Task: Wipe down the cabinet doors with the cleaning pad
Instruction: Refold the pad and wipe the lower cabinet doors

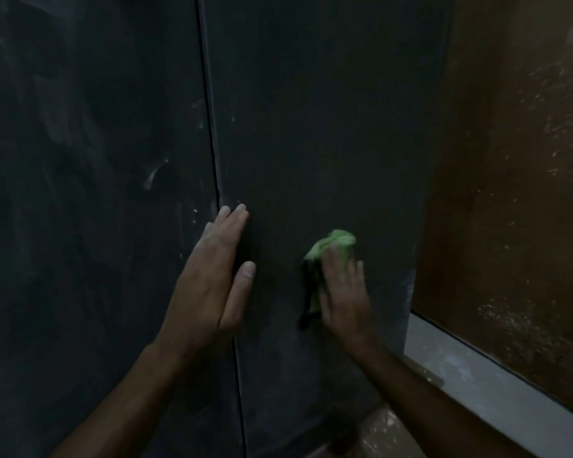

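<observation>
Dim light swallows most detail on the two dark cabinet doors [311, 127]. Your left hand [209, 276] lies flat, fingers pressed together, tips at the door seam [217, 180]. Your blurred right hand [343, 289] presses the green cleaning pad [331, 242]; its fingers look straight, and the pad pokes out beyond your fingertips, the rest hidden beneath.

The right hand [343, 292] presses a crumpled green cleaning pad [331, 246] flat against the right dark matte cabinet door [311, 127], while the left hand [209, 279] rests straight-fingered near the seam beside the left door [90, 193].
</observation>
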A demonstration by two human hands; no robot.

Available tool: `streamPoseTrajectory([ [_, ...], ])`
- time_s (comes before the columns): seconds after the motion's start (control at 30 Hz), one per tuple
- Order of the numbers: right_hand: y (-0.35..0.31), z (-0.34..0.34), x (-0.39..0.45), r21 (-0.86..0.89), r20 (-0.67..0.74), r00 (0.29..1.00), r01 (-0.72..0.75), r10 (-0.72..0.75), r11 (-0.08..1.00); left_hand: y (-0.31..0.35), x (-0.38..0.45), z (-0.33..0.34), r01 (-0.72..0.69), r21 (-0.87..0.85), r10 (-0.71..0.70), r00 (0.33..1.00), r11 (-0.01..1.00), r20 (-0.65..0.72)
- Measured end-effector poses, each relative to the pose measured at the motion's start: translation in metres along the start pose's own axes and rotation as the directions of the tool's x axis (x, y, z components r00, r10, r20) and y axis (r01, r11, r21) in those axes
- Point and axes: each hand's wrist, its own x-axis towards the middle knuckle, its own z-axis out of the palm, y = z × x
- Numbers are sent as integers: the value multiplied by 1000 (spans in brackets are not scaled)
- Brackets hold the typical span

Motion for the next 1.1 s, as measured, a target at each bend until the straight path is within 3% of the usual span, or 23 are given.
streamPoseTrajectory([
  [0.07,-23,-1,37,182,-20,882,-461,471,869,-4,-2,6,-50,116,47,998,992,29],
  [0.1,-40,1,44,209,-40,862,-488,506,848,-5,-3,10,-58,150,52,998,987,40],
  [0.13,-52,8,38,169,-84,917,-372,390,913,-5,-5,13,-59,164,51,997,985,53],
  [0.17,-59,17,18,96,-70,987,-135,142,986,-5,-6,15,-62,163,51,996,985,67],
  [0.23,-48,29,-30,57,75,932,351,-355,935,-6,-8,17,-71,147,59,995,987,86],
  [0.3,-12,27,-51,-12,147,849,515,-508,857,-7,-8,16,-86,134,72,992,987,108],
  [0.33,5,25,-52,-61,123,871,486,-476,872,-8,-7,15,-93,141,77,990,986,118],
  [0.37,18,23,-47,-78,87,925,378,-371,923,-9,-8,16,-102,161,81,988,982,129],
  [0.43,27,19,-21,7,2,995,-97,97,995,-9,-12,19,-126,212,95,984,969,151],
  [0.5,12,20,13,210,-23,847,-515,531,831,-8,-18,25,-147,237,108,980,960,169],
  [0.53,-2,22,22,275,-28,803,-566,595,777,-9,-21,30,-156,249,115,978,956,173],
  [0.57,-15,23,22,282,-44,842,-506,538,815,-10,-24,34,-163,268,119,978,950,172],
  [0.63,-28,32,-8,207,-33,984,-163,173,965,-12,-28,41,-165,309,123,981,937,152],
  [0.7,-8,35,-42,62,9,989,149,-149,987,-15,-29,46,-168,338,130,983,926,132],
  [0.73,9,35,-50,35,22,986,164,-165,986,-16,-28,48,-169,354,132,983,920,126],
  [0.77,25,34,-53,40,20,996,85,-85,996,-17,-28,50,-168,373,133,984,913,119],
  [0.83,47,30,-41,160,20,960,-280,280,947,-18,-29,54,-162,415,129,986,895,107],
  [0.9,59,35,-13,330,4,734,-642,679,692,-18,-30,58,-162,447,132,986,880,98],
  [0.93,59,39,0,389,10,629,-719,777,576,-18,-30,60,-163,463,134,986,871,94],
  [0.97,53,44,6,389,-5,626,-717,780,578,-19,-30,61,-162,479,137,987,863,87],
  [1.0,45,47,4,378,-22,709,-647,705,663,-20,-29,62,-158,492,138,987,856,77],
  [1.07,37,50,-27,284,-17,932,-343,362,895,-20,-29,65,-145,507,135,989,849,57],
  [1.1,43,50,-46,213,8,980,-197,200,957,-19,-29,65,-141,511,133,990,848,53],
])
